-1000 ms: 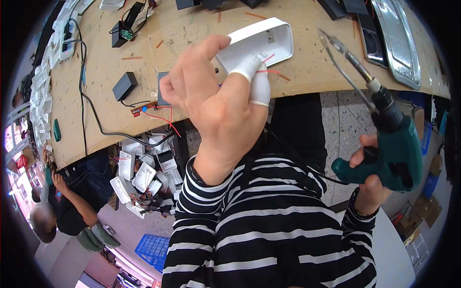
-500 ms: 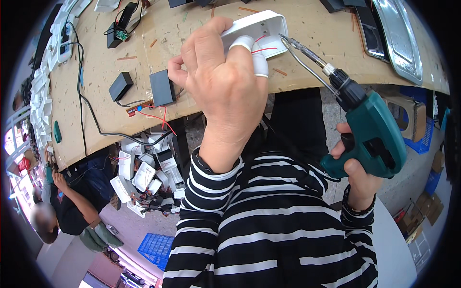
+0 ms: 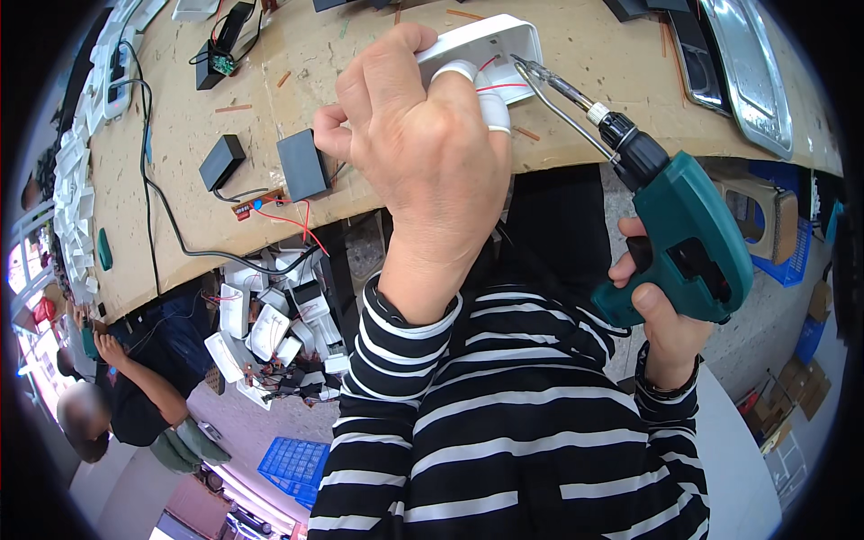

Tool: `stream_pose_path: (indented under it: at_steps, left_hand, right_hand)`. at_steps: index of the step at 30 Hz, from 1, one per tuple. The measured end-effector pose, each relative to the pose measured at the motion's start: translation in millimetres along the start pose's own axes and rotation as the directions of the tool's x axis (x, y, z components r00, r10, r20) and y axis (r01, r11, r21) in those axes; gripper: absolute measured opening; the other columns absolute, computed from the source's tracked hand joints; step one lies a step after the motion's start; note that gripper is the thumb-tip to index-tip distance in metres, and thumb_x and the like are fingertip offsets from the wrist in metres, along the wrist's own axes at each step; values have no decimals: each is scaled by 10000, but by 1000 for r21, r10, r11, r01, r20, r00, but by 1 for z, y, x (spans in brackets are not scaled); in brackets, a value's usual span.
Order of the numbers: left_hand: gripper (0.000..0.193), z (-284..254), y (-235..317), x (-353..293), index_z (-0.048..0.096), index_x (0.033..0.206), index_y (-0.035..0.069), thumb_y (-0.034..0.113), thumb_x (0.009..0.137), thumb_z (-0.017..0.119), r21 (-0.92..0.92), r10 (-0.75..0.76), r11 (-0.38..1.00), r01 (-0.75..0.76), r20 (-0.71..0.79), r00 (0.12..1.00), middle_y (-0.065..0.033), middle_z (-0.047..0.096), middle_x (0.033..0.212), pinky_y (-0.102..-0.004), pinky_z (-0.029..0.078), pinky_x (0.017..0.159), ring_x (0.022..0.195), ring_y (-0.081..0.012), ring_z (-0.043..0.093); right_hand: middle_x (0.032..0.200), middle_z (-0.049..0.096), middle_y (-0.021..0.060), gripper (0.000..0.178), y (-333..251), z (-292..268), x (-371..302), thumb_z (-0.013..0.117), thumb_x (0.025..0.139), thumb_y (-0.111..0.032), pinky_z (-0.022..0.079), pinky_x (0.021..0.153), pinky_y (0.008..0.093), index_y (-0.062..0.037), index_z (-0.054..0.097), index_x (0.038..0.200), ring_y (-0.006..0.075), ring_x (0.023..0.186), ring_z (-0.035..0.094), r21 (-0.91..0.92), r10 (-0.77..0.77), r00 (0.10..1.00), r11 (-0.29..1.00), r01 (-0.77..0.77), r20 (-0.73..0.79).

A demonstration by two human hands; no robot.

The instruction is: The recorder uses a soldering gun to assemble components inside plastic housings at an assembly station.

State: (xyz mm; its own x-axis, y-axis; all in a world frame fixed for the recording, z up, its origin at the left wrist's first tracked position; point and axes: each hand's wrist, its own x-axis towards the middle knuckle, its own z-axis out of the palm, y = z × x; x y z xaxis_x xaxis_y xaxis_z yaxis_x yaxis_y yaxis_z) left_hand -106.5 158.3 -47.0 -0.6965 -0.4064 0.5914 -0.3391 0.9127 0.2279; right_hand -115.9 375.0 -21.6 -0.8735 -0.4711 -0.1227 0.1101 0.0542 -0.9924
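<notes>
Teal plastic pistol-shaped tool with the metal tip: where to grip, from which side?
Probably by its teal handle, from the person's side: it juts off beside the black trigger, while the metal tip points away. The right hand grips there.

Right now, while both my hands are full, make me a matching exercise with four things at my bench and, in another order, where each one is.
Things
1. Green pistol-shaped tool
2. White shell
3. Shiny tray
4. White finger covers

Places
A. Lying toward the right end of the table
B. Worn on two digits of the left hand
C. Gripped in the right hand
D. Held in the left hand, its open side showing red wires

Right pairs: 1-C, 2-D, 3-A, 4-B.
</notes>
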Motion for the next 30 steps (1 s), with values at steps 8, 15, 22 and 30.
stream_pose_path:
  at_steps: [8, 15, 22, 30]
  left_hand:
    - [117, 0, 5, 4, 675, 705, 44, 142, 641, 669, -2, 4, 1000, -4, 2, 1000, -65, 547, 1019, -433, 257, 802, 950, -271, 465]
    - [103, -6, 4, 5, 663, 688, 44, 134, 639, 661, 47, 43, 998, -44, 17, 999, -61, 546, 1021, -445, 255, 787, 954, -270, 459]
    - [106, -4, 5, 4, 651, 679, 38, 141, 651, 648, 51, 53, 997, -53, 8, 999, -52, 538, 1020, -445, 253, 787, 948, -266, 449]
    - [104, -2, 5, 4, 647, 668, 40, 133, 626, 664, 89, 89, 992, -86, -30, 996, -55, 542, 1005, -428, 245, 783, 925, -263, 464]
  right_hand:
    - [1075, 578, 240, 697, 0, 2, 3, 735, 732, -200, 536, 661, 292, 41, 390, 1287, 189, 767, 627, -14, -5, 1000, 1000, 5, -12]
    - [1074, 577, 236, 689, -1, 1, 3, 729, 731, -192, 536, 663, 292, 43, 392, 1284, 191, 768, 626, -24, -5, 1000, 1000, 6, 8]
    - [1078, 576, 237, 692, -1, 1, 4, 732, 730, -196, 533, 662, 287, 39, 393, 1285, 186, 770, 626, -20, -1, 1000, 1000, 1, -4]
    - [1077, 576, 236, 691, -1, 1, 5, 729, 731, -191, 532, 665, 288, 33, 390, 1290, 185, 774, 623, -10, 12, 1000, 1000, -12, 1]
